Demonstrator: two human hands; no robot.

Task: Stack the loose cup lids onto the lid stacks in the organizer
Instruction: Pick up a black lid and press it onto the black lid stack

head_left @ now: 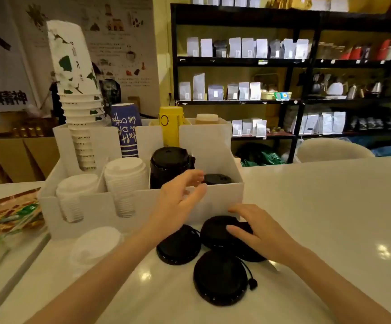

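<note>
A white organizer (217, 197) stands on the counter. It holds two white lid stacks (125, 176), a tall black lid stack (168, 164) and a low black lid stack (216, 178). Several loose black lids lie in front of it: one at the left (178, 247), one nearest me (220, 277), one under my right hand (215, 230). A clear lid (96, 249) lies further left. My left hand (180, 197) hovers at the organizer's front wall, fingers apart and empty. My right hand (257, 232) rests its fingers on a black lid; whether it grips it I cannot tell.
Stacked paper cups (77, 94), a blue cup (125, 129) and a yellow cup (171, 127) stand in the organizer's rear. Printed packets and a tray (9, 216) lie at the left. Dark shelves (295, 64) with bags stand behind the counter.
</note>
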